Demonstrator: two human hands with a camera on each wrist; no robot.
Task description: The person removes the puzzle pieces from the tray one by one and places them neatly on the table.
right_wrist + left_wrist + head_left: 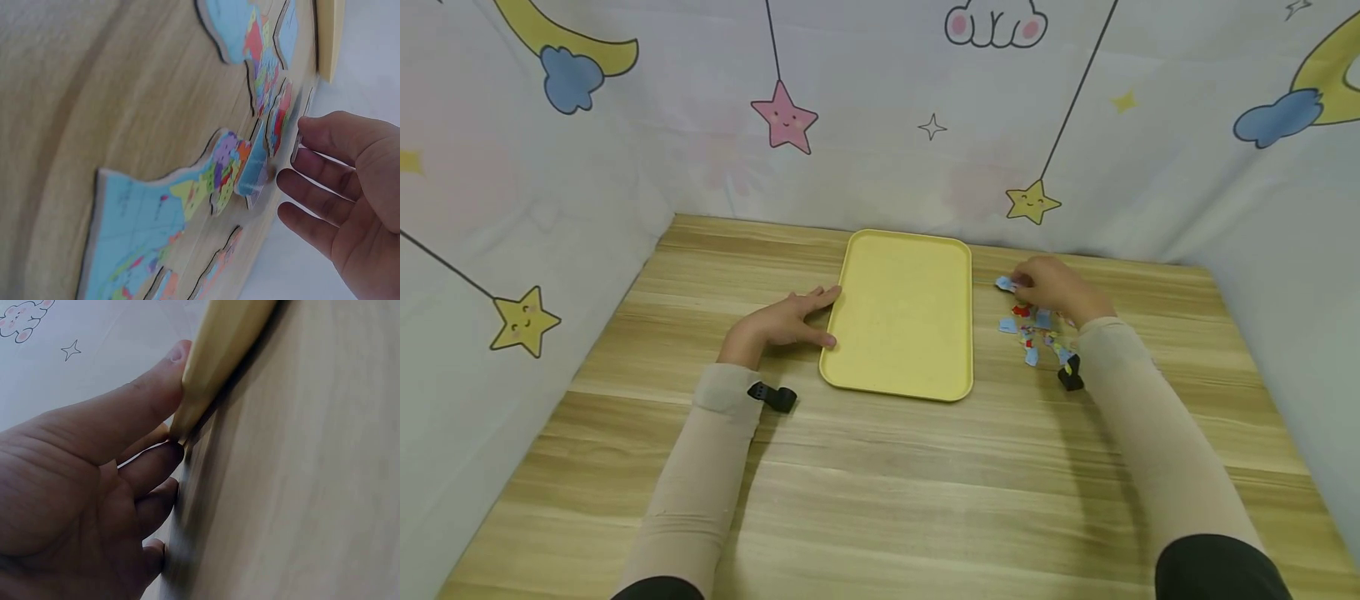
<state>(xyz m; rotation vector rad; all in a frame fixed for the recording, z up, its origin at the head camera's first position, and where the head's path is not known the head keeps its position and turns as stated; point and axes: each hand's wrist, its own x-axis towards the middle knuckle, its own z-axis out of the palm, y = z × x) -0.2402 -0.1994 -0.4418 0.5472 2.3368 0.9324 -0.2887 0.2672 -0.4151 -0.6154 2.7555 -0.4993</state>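
My left hand (782, 321) lies at the left edge of a yellow tray (898, 312). Its thumb and a fingertip touch the rim, spread apart; in the left wrist view the thumb presses on the tray's side (215, 362). My right hand (1056, 287), to the right of the tray, pinches a thin puzzle piece (300, 134) between thumb and index finger, seen edge-on in the right wrist view. Below that hand lie several loose map puzzle pieces (134, 215), light blue with multicoloured patches. The right hand and forearm partly cover them in the head view.
The wooden tabletop (880, 492) carries the tray and the pieces. A white cloth (880, 175) printed with stars and moons stands behind and on both sides. Small black wrist devices (775, 397) sit at both cuffs.
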